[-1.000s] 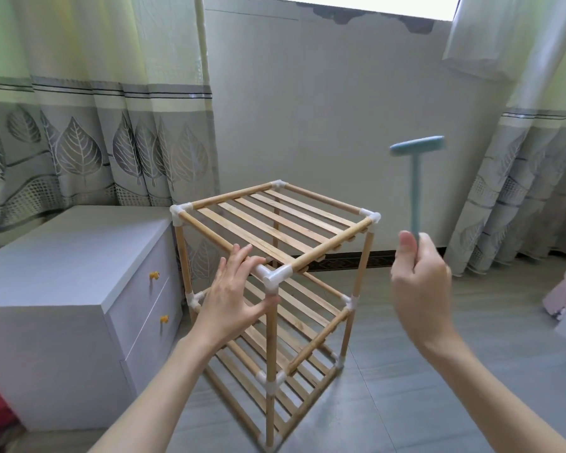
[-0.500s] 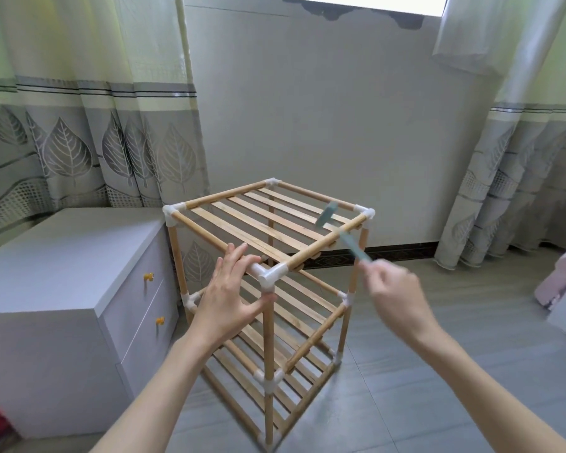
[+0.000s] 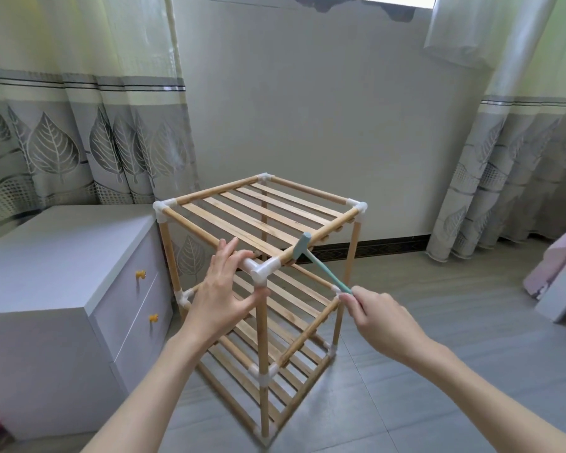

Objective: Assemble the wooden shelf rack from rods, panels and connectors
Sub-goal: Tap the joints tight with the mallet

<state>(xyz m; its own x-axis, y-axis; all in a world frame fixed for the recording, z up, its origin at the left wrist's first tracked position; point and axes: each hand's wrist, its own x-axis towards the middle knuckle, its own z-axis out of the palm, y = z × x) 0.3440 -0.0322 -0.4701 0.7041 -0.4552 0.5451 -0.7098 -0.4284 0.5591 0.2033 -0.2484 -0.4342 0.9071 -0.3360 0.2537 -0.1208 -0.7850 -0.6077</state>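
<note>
The right hand (image 3: 378, 317) has a tight grip on the thin handle of a small blue-green hammer (image 3: 317, 263). The hammer head sits on the top front rod of the wooden rack (image 3: 262, 256), just up and left of that grip. Further left, the left hand (image 3: 221, 289) holds the rack beside the white corner connector (image 3: 262, 273), fingers over the rod, thumb on the post. The rack stands on the floor (image 3: 422, 371), beside a white cabinet (image 3: 62, 289).
</note>
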